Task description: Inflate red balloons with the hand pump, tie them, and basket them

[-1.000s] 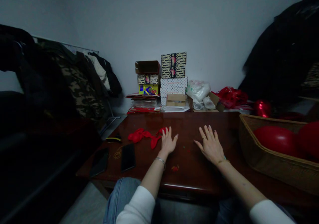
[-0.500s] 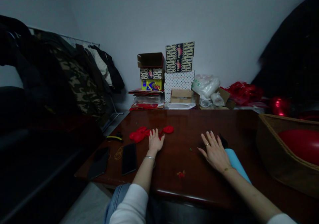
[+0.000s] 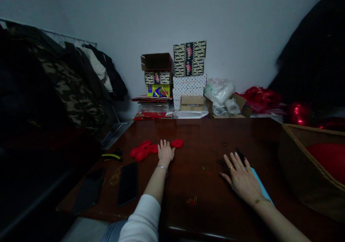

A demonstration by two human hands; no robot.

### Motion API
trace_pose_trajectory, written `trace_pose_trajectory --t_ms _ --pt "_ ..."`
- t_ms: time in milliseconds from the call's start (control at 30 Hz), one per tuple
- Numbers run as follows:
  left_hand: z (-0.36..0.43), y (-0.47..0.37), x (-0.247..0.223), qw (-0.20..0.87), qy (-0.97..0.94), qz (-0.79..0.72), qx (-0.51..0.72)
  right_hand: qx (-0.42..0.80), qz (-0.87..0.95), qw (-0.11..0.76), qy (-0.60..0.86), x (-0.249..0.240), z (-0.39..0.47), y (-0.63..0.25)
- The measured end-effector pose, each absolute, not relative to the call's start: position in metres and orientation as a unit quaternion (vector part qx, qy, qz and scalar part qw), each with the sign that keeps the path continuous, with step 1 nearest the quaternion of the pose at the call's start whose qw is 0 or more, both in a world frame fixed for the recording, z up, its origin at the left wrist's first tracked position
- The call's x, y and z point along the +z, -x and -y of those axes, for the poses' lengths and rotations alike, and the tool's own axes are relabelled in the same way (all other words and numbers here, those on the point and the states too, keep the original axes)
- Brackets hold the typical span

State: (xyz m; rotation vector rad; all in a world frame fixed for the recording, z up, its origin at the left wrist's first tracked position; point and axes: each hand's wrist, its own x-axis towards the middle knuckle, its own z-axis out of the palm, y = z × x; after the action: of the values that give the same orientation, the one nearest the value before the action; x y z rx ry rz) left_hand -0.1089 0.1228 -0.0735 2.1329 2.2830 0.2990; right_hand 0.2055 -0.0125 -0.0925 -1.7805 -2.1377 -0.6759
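Observation:
My left hand (image 3: pixel 165 153) lies on the dark table with its fingers spread, over the middle of a strip of crumpled soft red pieces (image 3: pixel 141 151). Part of that red strip is hidden beneath the fingers. On the right, my right hand (image 3: pixel 241 179) is stretched out flat, its fingers apart. It partly covers a light-blue object (image 3: pixel 261 185) with a black part (image 3: pixel 239 154) by the fingertips. A thin black ring (image 3: pixel 224 144) lies just beyond this hand. Between my hands is a small red and yellow tangle (image 3: pixel 192 201).
On the left lie two dark flat devices (image 3: pixel 127 184), yellow rubber bands (image 3: pixel 115 176) and a black-and-yellow tool (image 3: pixel 111 157). A brown basket (image 3: pixel 302 170) holding a red balloon (image 3: pixel 329 159) stands right. Stacked boxes (image 3: pixel 189 60) are behind the table (image 3: pixel 194 130).
My right hand has slid rightward and towards me, and the black ring beyond it now shows. My left hand stays over the red pieces. The view has shifted slightly.

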Motion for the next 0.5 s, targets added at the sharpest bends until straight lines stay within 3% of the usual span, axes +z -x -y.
trace_pose_trajectory --t_ms 300,500 --pt "-0.133 0.106 -0.079 -0.022 -0.67 -0.737 0.082 -0.204 0.673 0.071 0.707 -0.086 0.023 -0.206" --pt "-0.133 0.108 -0.078 0.021 -0.671 -0.725 0.154 -0.167 0.634 0.068 0.752 -0.092 0.023 -0.224"
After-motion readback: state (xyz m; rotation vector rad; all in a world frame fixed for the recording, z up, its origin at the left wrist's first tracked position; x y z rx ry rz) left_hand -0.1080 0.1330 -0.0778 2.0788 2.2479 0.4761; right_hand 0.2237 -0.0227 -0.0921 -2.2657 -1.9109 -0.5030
